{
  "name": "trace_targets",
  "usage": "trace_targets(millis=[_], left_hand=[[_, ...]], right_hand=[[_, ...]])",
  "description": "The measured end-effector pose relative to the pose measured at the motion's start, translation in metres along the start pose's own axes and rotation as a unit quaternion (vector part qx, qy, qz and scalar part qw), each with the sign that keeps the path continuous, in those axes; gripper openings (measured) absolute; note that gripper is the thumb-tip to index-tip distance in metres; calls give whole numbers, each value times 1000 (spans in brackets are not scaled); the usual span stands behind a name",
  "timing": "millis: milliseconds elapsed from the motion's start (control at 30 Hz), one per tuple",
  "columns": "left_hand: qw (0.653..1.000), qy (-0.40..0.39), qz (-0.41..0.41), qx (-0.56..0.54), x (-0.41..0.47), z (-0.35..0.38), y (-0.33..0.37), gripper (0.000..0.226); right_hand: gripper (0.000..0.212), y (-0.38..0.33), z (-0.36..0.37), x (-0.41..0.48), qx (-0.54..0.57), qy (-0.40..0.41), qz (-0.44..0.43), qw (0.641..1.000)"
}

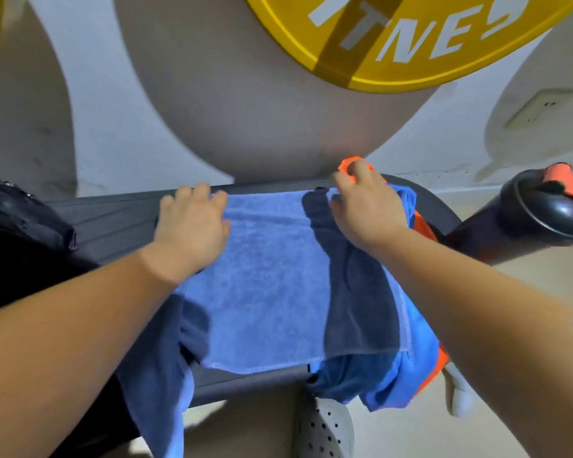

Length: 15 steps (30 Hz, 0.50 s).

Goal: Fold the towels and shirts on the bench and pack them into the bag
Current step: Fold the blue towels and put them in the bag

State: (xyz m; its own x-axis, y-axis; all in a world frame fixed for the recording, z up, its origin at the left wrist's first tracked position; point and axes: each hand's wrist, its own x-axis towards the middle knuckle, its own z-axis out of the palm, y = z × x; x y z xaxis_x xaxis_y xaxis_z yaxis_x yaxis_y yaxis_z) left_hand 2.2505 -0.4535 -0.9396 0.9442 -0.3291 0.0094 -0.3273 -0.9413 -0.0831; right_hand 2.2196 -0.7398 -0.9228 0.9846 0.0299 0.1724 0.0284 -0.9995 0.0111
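Towel (272, 276), light blue, lies flat across the worktop (113, 219) in the middle of the frame, with its near edge hanging a little over the front. Both hands are at its far edge. The left hand (192, 223) is on the far left corner and the right hand (364, 206) is on the far right corner, so each hand is as close as the other. The fingers (192, 191) of both hands bend down and grip the corners, but the tips are hidden. From the fingers, the rest of the towel runs down the frame toward the person, so I think the next move is to bring the far edge over to the near edge. A dark strip lies on the right part of the towel; I cannot tell if it is cloth or shadow. A blue shirt (387, 375) and an orange cloth (424, 226) poke out from under the right side, mostly covered. A dark cloth (153, 375) hangs at the lower left. The bag (20, 219) is at the left edge, cut off, and I cannot see its opening. A bottle (543, 209) is at the right.
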Motion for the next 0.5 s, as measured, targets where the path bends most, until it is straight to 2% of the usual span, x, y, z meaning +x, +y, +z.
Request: trace_targets(millis=[33, 100, 200, 267, 367, 500], left_hand=[[1000, -1, 12, -10, -10, 2, 11, 42], [999, -8, 30, -39, -34, 5, 30, 46], [998, -16, 26, -59, -67, 9, 46, 50], [998, -30, 12, -49, -85, 15, 49, 54], [999, -22, -3, -32, -108, 21, 40, 56], [998, -22, -29, -45, -130, 18, 20, 61]], right_hand=[[34, -5, 2, -12, -21, 8, -44, 999], [54, -20, 11, -39, -19, -26, -93, 995], [81, -43, 28, -76, 11, -140, -84, 986], [87, -42, 39, -87, -3, -173, -71, 982], [92, -29, 40, -86, -9, -179, -45, 983], [96, -17, 38, -87, -33, -197, -55, 978]])
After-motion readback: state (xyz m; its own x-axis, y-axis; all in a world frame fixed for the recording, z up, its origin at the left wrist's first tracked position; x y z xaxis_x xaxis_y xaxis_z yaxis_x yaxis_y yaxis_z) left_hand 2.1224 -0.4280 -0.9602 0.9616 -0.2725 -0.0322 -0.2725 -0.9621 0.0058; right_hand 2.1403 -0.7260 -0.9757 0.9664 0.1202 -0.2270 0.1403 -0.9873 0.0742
